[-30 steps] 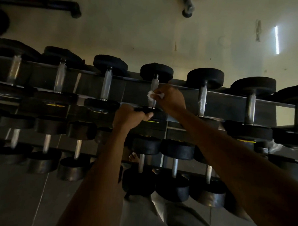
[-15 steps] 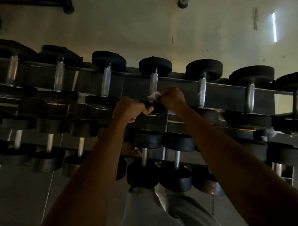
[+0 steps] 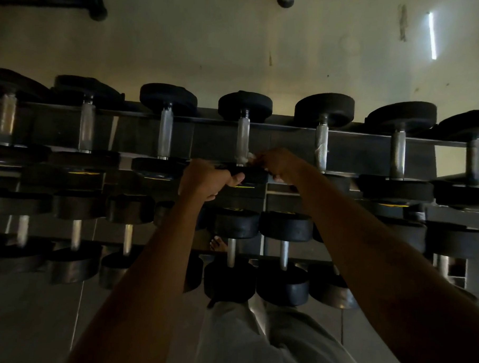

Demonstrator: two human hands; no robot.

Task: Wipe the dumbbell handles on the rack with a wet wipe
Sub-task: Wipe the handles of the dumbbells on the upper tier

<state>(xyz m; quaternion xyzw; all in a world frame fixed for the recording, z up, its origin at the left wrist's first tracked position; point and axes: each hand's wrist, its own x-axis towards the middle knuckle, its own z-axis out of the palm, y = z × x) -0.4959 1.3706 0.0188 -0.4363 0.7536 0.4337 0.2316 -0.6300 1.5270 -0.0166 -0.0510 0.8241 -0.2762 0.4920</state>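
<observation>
Pinching wet wipe [image 3: 250,156], right grip [image 3: 281,164] seemingly at handle [image 3: 243,139].

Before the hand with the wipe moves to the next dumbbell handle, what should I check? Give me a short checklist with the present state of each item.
1. Small white wet wipe in the right hand: ok, pinched.
2. Wipe touching the knurled silver metal handle: ok, at its near end.
3. Left hand steadying the black round dumbbell head: ok, thumb and fingers curled over its edge.
4. Whole handle wiped: cannot tell.
5. Next silver handle on the right free to reach: ok.
6. Wipe still wet: cannot tell.
</observation>
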